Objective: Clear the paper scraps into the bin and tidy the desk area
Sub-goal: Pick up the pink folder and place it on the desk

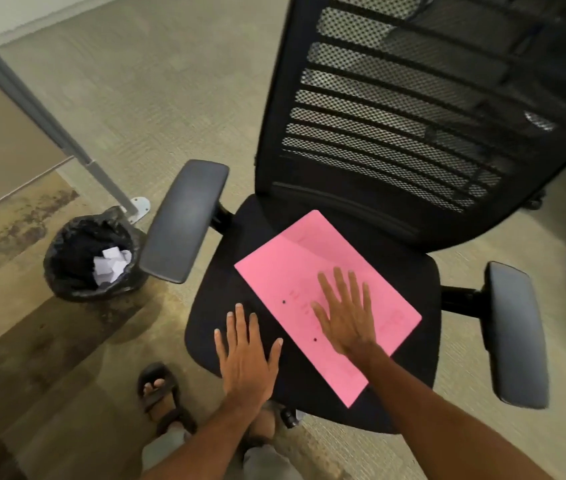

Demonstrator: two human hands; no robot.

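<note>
Scraps (110, 268) already in bin (66, 268), at nine o'clock of chair seat (309, 237). Tidying step: right hand (347, 317) flat, empty on pink folder (309, 282); left hand (246, 355) spread, empty. Next: grip folder's edge.

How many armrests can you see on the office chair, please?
2. One armrest is on the picture's left, next to the bin; the other armrest is on the right, beyond the pink folder on the seat. None seems hidden.
</note>
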